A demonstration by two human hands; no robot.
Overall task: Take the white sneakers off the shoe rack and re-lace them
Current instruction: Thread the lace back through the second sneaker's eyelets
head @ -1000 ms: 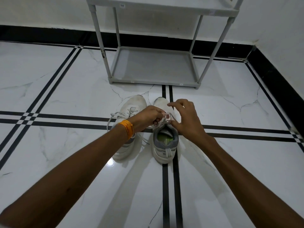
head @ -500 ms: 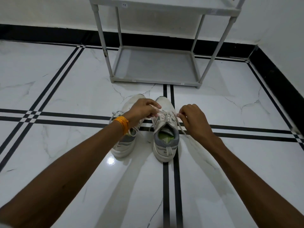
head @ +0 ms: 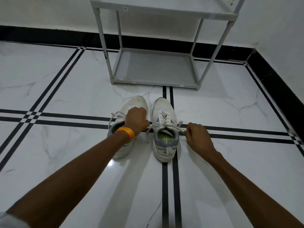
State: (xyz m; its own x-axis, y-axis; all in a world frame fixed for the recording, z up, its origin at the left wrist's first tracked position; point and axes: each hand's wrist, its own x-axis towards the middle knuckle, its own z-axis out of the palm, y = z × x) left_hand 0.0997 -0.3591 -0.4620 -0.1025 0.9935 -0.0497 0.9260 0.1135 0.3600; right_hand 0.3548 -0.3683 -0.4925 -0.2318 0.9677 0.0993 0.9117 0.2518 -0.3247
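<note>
While both white sneakers [head: 148,127] are sitting on the floor [head: 65,96] off the shoe rack [head: 154,69], the left hand [head: 137,120] and right hand [head: 196,135] are each pinching a lace end [head: 179,127], pulling outward across the shoe between them. Tightening looks underway; next, probably crossing the ends into a knot.

Your two white sneakers stand side by side on the marble floor [head: 65,89], toes toward the grey shoe rack [head: 154,68]: the right sneaker [head: 164,129] is in plain view, while your arm partly covers the left sneaker [head: 131,106]. Your left hand [head: 137,120] and your right hand [head: 197,137] are both closed on the lace [head: 162,125] of the right sneaker, drawn out to either side. An orange band [head: 126,133] circles your left wrist; the lace looks taut, though the far ends are hard to see.
</note>
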